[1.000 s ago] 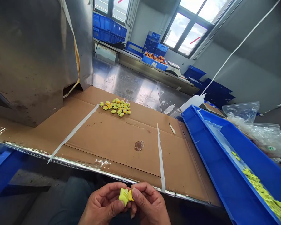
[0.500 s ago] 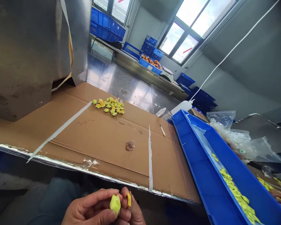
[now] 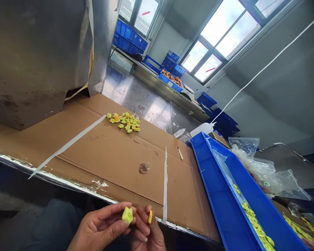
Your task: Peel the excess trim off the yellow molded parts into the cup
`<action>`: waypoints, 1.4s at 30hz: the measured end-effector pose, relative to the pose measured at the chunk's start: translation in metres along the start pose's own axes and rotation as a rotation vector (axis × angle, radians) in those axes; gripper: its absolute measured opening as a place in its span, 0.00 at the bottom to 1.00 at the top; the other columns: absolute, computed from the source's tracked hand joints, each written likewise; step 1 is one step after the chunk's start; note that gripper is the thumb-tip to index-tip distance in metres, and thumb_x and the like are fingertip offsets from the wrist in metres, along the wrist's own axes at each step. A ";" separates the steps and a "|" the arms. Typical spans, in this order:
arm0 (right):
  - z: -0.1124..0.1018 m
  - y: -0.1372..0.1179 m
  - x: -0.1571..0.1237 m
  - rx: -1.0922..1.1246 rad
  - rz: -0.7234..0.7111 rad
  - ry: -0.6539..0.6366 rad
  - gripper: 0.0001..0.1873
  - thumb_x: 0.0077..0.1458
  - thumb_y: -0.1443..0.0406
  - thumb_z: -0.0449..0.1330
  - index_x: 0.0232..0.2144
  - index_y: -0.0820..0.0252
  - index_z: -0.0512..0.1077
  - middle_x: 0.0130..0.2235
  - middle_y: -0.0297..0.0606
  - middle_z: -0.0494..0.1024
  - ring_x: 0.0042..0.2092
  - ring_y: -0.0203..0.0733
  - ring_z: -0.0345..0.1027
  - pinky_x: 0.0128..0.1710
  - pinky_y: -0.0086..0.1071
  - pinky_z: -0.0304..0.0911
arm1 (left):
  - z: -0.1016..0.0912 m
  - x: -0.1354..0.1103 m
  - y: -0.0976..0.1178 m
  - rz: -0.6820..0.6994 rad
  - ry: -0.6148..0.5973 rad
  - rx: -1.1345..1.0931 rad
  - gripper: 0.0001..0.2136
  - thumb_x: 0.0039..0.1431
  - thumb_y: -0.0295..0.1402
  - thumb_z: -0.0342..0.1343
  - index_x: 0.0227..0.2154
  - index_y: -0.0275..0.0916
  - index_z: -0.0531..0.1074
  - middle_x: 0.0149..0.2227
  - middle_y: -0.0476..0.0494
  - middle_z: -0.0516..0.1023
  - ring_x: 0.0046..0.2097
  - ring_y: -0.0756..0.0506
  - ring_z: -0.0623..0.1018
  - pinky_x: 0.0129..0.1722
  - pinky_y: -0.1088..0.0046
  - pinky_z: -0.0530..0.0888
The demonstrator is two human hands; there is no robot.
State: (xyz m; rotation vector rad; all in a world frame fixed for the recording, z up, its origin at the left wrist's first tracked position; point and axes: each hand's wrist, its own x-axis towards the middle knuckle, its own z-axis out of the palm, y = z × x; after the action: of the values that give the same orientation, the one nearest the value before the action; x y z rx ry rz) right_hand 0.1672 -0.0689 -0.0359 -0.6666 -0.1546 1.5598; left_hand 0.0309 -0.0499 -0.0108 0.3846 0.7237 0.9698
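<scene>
Cardboard sheet (image 3: pixel 115 153) covers the bench, w/ a pile of small yellow pieces (image 3: pixel 125 122) near its far edge. Long blue bin (image 3: pixel 225 195) to the right holds more yellow bits. Low in view, close to the body: left hand (image 3: pixel 102 228) pinches a yellow-green piece (image 3: pixel 127 215) betw. thumb & fingers. Right hand (image 3: pixel 149 235), touching the left, grips a smaller yellow-orange piece (image 3: pixel 150 217) at its fingertips, just beside the first, apart.

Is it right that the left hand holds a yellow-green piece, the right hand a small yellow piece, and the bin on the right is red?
Not quite: the head view shows the bin is blue. The left hand does hold the yellow-green piece, the right hand the small yellow piece.
</scene>
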 end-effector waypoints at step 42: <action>0.062 -0.099 0.088 -2.242 -0.873 -0.232 0.09 0.58 0.66 0.55 0.29 0.57 0.75 0.28 0.34 0.73 0.29 0.39 0.68 0.28 0.29 0.59 | -0.012 0.026 0.008 0.038 0.014 0.078 0.14 0.47 0.31 0.64 0.39 0.36 0.77 0.35 0.42 0.82 0.41 0.42 0.76 0.45 0.65 0.69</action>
State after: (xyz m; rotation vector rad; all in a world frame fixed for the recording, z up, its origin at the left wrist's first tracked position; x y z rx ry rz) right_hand 0.2254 0.0452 0.0348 -1.6478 -2.1761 -0.0314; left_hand 0.0266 -0.0232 -0.0246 0.4615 0.7715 0.9828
